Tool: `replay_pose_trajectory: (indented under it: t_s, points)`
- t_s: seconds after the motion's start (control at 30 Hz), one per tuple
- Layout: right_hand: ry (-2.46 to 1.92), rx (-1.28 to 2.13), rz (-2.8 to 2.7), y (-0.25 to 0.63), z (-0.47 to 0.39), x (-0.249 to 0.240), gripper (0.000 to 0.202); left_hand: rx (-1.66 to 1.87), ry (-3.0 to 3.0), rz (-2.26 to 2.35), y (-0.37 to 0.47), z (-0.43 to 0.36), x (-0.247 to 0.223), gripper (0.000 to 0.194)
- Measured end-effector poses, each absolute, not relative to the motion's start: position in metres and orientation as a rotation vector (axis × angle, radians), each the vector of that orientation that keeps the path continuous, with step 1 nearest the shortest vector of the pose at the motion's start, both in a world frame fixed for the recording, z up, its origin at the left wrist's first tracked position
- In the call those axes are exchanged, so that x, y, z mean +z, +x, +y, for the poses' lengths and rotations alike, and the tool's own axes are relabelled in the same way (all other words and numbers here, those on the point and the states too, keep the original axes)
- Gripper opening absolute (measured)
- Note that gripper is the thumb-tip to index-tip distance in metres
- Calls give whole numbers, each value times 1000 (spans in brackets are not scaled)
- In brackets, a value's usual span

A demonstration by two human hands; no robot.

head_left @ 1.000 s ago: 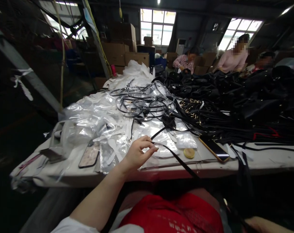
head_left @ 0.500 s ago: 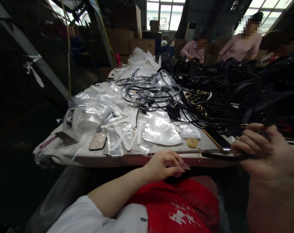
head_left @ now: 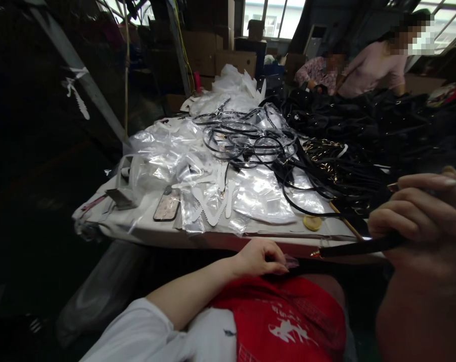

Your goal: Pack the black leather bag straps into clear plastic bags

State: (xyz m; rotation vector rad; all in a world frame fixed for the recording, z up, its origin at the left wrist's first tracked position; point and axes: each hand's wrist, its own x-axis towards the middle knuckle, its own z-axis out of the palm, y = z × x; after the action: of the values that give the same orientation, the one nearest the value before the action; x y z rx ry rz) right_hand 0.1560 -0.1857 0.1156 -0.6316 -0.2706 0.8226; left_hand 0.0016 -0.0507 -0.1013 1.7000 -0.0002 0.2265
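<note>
My right hand (head_left: 424, 216) is closed around a black strap (head_left: 363, 247) at the right, raised over the table's front edge. One end of the strap sticks out leftward and carries a gold metal clasp (head_left: 316, 253). Over my lap, my left hand (head_left: 261, 257) pinches a small piece of clear plastic (head_left: 291, 261), perhaps the edge of a bag; most of it is hidden. Coiled black straps (head_left: 235, 138) in clear plastic lie mid-table, and a heap of loose black straps with gold clasps (head_left: 328, 156) lies to their right.
Clear plastic bags (head_left: 265, 193) and white serrated strips (head_left: 212, 216) cover the table's front. A phone (head_left: 167, 203), a yellow round object (head_left: 312, 222) and a grey tape dispenser (head_left: 124, 183) lie there too. Black bags (head_left: 386, 115) are piled behind; two people (head_left: 374, 70) stand beyond.
My right hand has risen slightly and moved right with the strap, whose clasp end is now lifted. My left hand has shifted little. The whole view has swung a little left.
</note>
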Motion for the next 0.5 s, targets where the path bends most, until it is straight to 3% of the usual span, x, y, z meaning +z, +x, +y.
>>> replay_pose_trajectory:
  t_s: [0.5]
  points:
    - [-554,886,-252,141,-166,108,16,279,1694,-88,7,-55,-102,25]
